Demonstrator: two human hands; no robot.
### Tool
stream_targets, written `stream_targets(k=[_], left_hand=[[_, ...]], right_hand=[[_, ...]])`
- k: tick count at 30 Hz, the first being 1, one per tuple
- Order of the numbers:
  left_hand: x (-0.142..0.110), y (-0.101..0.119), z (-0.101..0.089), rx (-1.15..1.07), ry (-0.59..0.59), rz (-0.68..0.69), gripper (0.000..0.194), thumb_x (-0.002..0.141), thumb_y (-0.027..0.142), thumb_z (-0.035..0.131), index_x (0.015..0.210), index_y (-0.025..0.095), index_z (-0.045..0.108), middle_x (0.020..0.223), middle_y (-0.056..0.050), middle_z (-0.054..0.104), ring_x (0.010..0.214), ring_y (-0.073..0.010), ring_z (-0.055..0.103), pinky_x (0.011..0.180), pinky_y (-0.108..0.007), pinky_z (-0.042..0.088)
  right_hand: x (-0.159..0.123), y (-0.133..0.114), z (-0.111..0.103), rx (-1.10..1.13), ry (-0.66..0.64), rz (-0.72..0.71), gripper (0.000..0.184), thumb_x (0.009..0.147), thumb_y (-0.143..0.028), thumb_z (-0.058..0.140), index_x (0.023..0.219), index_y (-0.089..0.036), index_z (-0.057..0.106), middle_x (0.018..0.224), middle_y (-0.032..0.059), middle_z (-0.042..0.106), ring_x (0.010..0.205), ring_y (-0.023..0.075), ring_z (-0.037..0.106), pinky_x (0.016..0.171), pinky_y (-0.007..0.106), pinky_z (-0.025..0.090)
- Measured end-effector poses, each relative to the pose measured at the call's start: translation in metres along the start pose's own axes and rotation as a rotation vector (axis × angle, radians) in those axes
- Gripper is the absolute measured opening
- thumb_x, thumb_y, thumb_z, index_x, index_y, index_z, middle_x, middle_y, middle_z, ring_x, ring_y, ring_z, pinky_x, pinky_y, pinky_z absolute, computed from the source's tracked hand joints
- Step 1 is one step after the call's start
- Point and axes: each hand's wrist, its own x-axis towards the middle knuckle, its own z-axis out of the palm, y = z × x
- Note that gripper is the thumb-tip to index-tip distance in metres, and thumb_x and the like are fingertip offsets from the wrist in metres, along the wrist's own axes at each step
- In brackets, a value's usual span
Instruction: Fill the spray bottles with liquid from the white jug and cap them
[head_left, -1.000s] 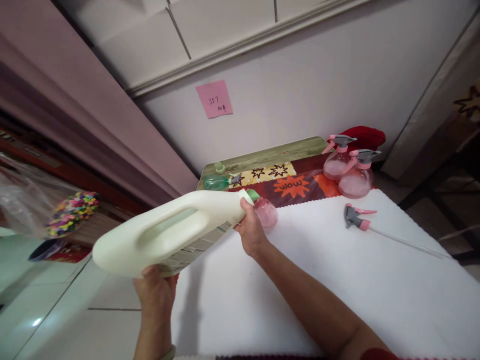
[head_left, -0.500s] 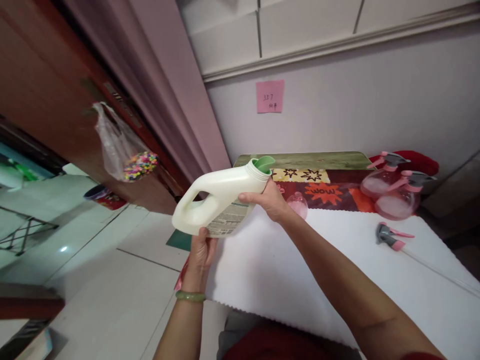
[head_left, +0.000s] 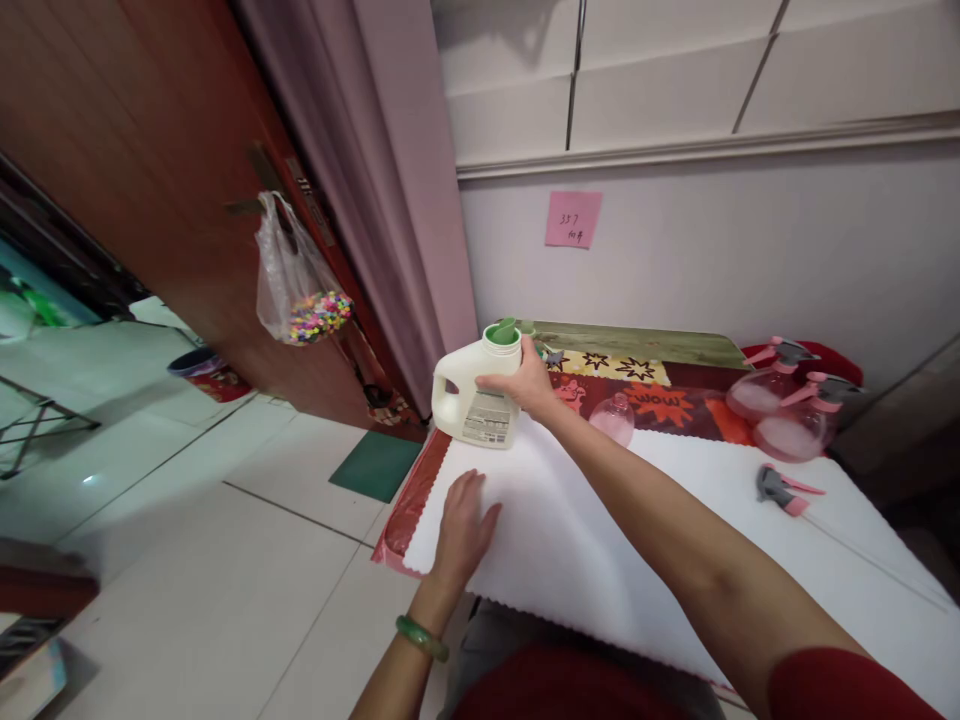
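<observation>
A cream detergent jug [head_left: 466, 385] with a green pouring spout stands upright at the table's far left corner, its printed label facing me. My right hand [head_left: 529, 380] is closed round the jug's right side just below the neck. Nearer to me, my left hand [head_left: 465, 525] is empty, fingers apart, over the white cloth [head_left: 570, 540]; a green bangle circles that wrist. To the right of the jug sits a pink transparent spray bottle [head_left: 613, 420] without its top. A grey and pink spray head [head_left: 787, 490] with a long tube lies on the cloth's right side.
Two filled pink spray bottles [head_left: 799, 425] stand at the back right, before a red object [head_left: 840, 362]. A wooden board [head_left: 645, 343] runs along the wall. Left of the table are tiled floor, a green mat [head_left: 375, 466] and a door with a hanging bag [head_left: 319, 315] of colourful pieces.
The jug has gone from tilted in both hands to upright on the table. My left hand has let go of it and moved toward me; my right hand still grips it.
</observation>
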Motion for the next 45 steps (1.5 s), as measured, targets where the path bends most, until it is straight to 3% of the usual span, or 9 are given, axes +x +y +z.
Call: stream_targets(k=[7,16,19,23,25,29,36,40,45], left_hand=[[-0.023,-0.022,0.006,0.289,-0.187,0.167,0.045,0.085,0.035,0.068,0.127,0.019,0.066,0.140,-0.019,0.063,0.135,-0.0375,0.056,0.115,-0.061,0.040],[-0.031,-0.036,0.007,0.498,-0.197,0.311,0.044,0.097,0.037,0.056,0.134,0.014,0.062,0.147,-0.021,0.059,0.140,-0.0376,0.052,0.117,-0.063,0.039],[-0.029,-0.037,0.005,0.531,-0.199,0.344,0.044,0.097,0.037,0.056,0.134,0.012,0.062,0.146,-0.021,0.060,0.139,-0.0366,0.054,0.117,-0.061,0.041],[-0.026,-0.036,0.003,0.549,-0.199,0.369,0.045,0.098,0.039,0.054,0.133,0.011,0.063,0.144,-0.022,0.062,0.137,-0.0368,0.055,0.115,-0.060,0.042],[-0.023,-0.036,0.002,0.546,-0.201,0.379,0.045,0.099,0.039,0.053,0.132,0.011,0.063,0.143,-0.022,0.062,0.137,-0.0371,0.056,0.115,-0.061,0.042],[-0.013,-0.037,-0.003,0.509,-0.229,0.386,0.047,0.098,0.042,0.053,0.130,0.010,0.065,0.140,-0.024,0.064,0.134,-0.0380,0.058,0.112,-0.061,0.045],[0.013,-0.005,-0.001,0.387,-0.263,0.200,0.057,0.086,0.058,0.064,0.128,0.019,0.065,0.135,-0.017,0.066,0.129,-0.0369,0.060,0.108,-0.055,0.050],[0.034,0.041,0.044,0.305,-0.302,0.075,0.067,0.083,0.061,0.068,0.137,0.022,0.057,0.142,-0.015,0.062,0.129,-0.0371,0.059,0.103,-0.055,0.053],[0.064,0.083,0.126,0.088,-0.308,0.010,0.086,0.072,0.056,0.078,0.143,0.018,0.047,0.142,-0.019,0.059,0.134,-0.0382,0.056,0.114,-0.058,0.041]], right_hand=[[-0.003,0.013,0.008,-0.054,-0.130,-0.052,0.074,0.051,-0.027,0.090,0.119,-0.022,0.062,0.101,-0.0023,0.073,0.091,0.0200,0.063,0.093,0.039,0.049],[0.020,0.016,0.003,0.008,-0.494,0.039,0.088,0.051,-0.032,0.094,0.131,-0.021,0.058,0.112,0.0027,0.074,0.103,0.0233,0.067,0.097,0.042,0.053],[0.017,0.017,-0.003,-0.032,-0.472,0.067,0.107,0.049,-0.030,0.097,0.145,-0.023,0.049,0.136,0.0088,0.067,0.126,0.0299,0.060,0.111,0.047,0.046],[-0.026,0.012,-0.022,-0.202,-0.254,0.141,0.113,0.061,-0.037,0.093,0.156,-0.016,0.036,0.157,0.0183,0.048,0.145,0.0358,0.043,0.120,0.050,0.035],[-0.062,0.012,-0.045,-0.198,-0.245,0.184,0.090,0.074,-0.042,0.084,0.150,-0.013,0.045,0.147,0.0201,0.058,0.129,0.0332,0.061,0.109,0.047,0.048],[-0.143,0.023,-0.123,-0.221,-0.278,0.320,0.036,0.075,-0.044,0.079,0.098,-0.017,0.075,0.092,0.0102,0.080,0.085,0.0293,0.075,0.079,0.042,0.059],[-0.215,0.019,-0.314,-0.544,0.113,0.356,0.040,0.086,-0.052,0.066,0.105,-0.018,0.075,0.095,0.0079,0.081,0.085,0.0252,0.075,0.081,0.038,0.057],[-0.207,-0.001,-0.394,-1.071,0.282,0.405,0.035,0.092,-0.049,0.060,0.108,-0.022,0.076,0.094,0.0077,0.080,0.081,0.0246,0.073,0.072,0.034,0.051],[-0.173,0.005,-0.420,-1.424,0.097,0.567,0.038,0.096,-0.047,0.057,0.118,-0.020,0.074,0.116,0.0132,0.076,0.094,0.0275,0.074,0.068,0.031,0.047]])
